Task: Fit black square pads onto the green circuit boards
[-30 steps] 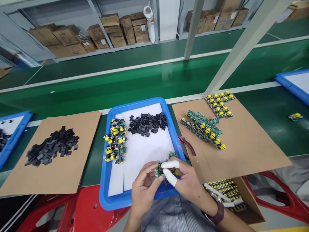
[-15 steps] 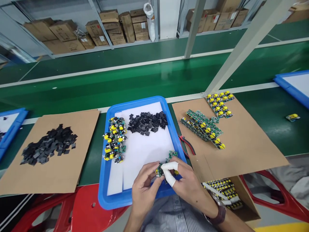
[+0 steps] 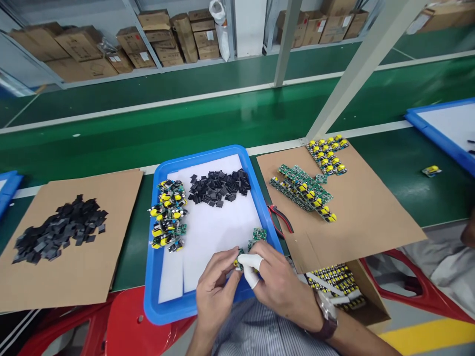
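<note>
A small green circuit board with a yellow part is pinched between my two hands over the near edge of the blue tray. My left hand grips its left side. On its right, my right hand holds it with thumb and forefinger, both in white finger covers. Just beyond my right hand lie more green boards, partly hidden by it. Inside the tray, black pieces form a pile at the far side, and boards with yellow parts are stacked along the left.
Cardboard on the left bears dark flat pieces. To the right, red-handled pliers and board strips lie on cardboard. An open box of boards stands below. Part of a person shows at the right edge.
The view has shifted, so the tray and table items appear slightly further left. The small board has turned between my fingers, and less of its green face shows. At the right edge, more of a person shows.
</note>
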`<state>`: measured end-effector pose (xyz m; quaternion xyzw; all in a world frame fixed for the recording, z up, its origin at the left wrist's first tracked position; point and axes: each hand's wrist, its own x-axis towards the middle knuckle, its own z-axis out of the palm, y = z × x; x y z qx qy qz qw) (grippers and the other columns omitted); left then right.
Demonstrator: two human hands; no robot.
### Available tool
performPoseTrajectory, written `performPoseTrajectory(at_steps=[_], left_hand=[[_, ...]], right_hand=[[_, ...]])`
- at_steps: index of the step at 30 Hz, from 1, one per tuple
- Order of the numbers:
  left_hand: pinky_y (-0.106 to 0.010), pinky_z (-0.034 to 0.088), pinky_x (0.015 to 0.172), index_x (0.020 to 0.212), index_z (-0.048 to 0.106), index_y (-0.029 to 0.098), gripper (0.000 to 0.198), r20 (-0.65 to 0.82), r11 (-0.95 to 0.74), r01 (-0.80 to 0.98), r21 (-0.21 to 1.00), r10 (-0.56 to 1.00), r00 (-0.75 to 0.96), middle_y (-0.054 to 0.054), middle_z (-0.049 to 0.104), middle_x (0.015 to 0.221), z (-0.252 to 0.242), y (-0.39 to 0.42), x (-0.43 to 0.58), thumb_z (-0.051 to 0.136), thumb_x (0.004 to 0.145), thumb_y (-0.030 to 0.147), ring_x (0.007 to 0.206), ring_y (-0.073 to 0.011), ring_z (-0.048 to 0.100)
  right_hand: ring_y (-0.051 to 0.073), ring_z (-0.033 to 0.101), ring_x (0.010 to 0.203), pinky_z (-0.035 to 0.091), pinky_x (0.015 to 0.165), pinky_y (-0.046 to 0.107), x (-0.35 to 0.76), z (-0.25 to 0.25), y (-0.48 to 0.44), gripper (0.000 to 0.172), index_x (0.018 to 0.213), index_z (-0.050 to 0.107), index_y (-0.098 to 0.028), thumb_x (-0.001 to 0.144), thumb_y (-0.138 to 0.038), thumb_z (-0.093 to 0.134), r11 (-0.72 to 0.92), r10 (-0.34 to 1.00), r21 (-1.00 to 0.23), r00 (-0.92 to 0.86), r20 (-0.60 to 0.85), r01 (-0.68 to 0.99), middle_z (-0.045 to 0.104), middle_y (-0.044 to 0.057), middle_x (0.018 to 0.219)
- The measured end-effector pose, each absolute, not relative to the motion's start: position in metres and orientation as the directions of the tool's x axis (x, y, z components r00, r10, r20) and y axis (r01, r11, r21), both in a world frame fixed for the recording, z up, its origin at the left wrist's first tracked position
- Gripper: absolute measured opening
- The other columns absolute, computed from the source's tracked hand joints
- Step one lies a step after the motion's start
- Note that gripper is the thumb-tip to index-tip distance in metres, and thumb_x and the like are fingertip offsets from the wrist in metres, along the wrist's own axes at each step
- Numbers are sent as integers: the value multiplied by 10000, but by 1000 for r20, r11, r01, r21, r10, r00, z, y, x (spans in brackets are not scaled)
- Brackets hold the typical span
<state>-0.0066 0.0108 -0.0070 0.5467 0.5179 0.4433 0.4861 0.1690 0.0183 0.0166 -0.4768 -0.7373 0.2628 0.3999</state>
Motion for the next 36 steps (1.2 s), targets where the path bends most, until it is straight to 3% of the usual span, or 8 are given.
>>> performPoseTrajectory(at_steps=[6, 11, 13, 24, 36], left_hand=[[-329, 634, 923, 1220, 771, 296, 338, -17, 18, -3, 1000, 997, 72, -75, 701, 1160, -2, 12, 1, 755, 908, 167, 1070, -238, 725], [-299, 637, 859, 1188, 786, 287, 293, -3, 4, 29, 1000, 999, -35, -85, 710, 1158, -1, 10, 4, 766, 903, 220, 1052, -238, 719], [-304, 633, 848, 1202, 781, 287, 301, 11, -8, 78, 997, 999, -49, -96, 710, 1180, -4, 8, 3, 760, 908, 227, 1064, -247, 708], [-313, 605, 863, 1310, 689, 272, 381, 142, -139, 231, 963, 990, 0, -101, 665, 1210, -9, -1, 0, 663, 961, 125, 1053, -225, 680], [-297, 618, 848, 1353, 667, 297, 445, 171, -162, 333, 929, 985, 5, -82, 663, 1226, -12, -2, 3, 695, 945, 124, 1056, -217, 691]], right_hand=[[183, 685, 823, 580, 788, 310, 176, 14, 20, 241, 1186, 683, -254, 954, -191, 672, 140, 990, -954, -63, 128, 265, 729, 20, 940], [227, 688, 1038, 587, 912, 378, 177, 11, 16, 283, 1253, 691, -254, 979, -186, 669, 300, 953, -923, -124, 277, 243, 713, 88, 1118], [225, 691, 1036, 595, 906, 373, 175, 10, 15, 311, 1281, 680, -257, 980, -181, 668, 318, 947, -914, -121, 296, 252, 712, 89, 1112], [185, 666, 986, 556, 897, 328, 176, 6, 20, 215, 1129, 685, -238, 955, -113, 661, 283, 937, -948, -254, 241, 146, 689, 55, 1069], [181, 679, 1021, 553, 923, 318, 187, -1, 23, 274, 1165, 742, -265, 929, -129, 716, 181, 950, -983, -261, 173, 8, 696, 44, 1096]])
